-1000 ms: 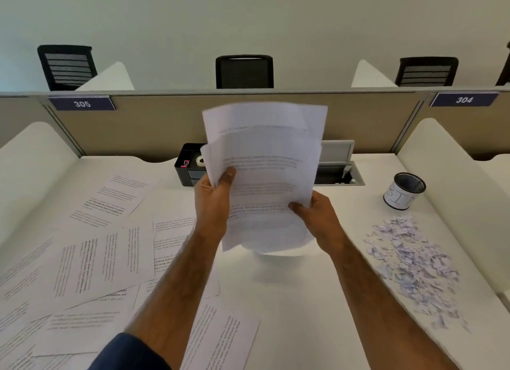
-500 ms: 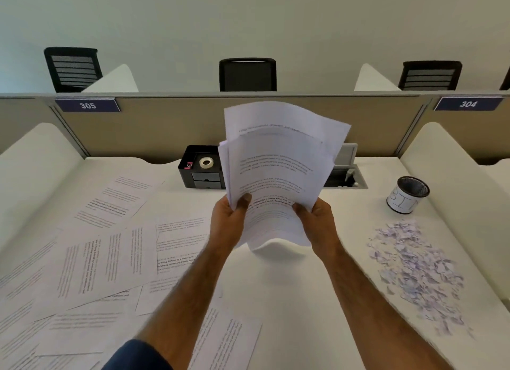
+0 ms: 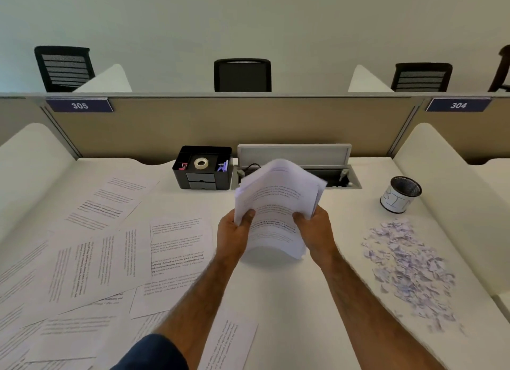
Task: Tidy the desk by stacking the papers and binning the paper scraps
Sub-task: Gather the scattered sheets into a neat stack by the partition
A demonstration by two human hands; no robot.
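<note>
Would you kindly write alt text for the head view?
Left hand and right hand grip a sheaf of printed papers over a white desk. Loose sheets cover its left; paper scraps and a mesh bin sit on its right.

Open-plan office, numbered partition [image 3: 220, 121], mesh-backed chairs [image 3: 242, 75], black desk organiser [image 3: 202, 176], seemingly a cable hatch [image 3: 294, 153]

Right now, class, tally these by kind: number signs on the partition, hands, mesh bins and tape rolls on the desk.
Number signs: 2
Hands, left hand and right hand: 2
Mesh bin: 1
Tape roll: 1
Total: 6
</note>
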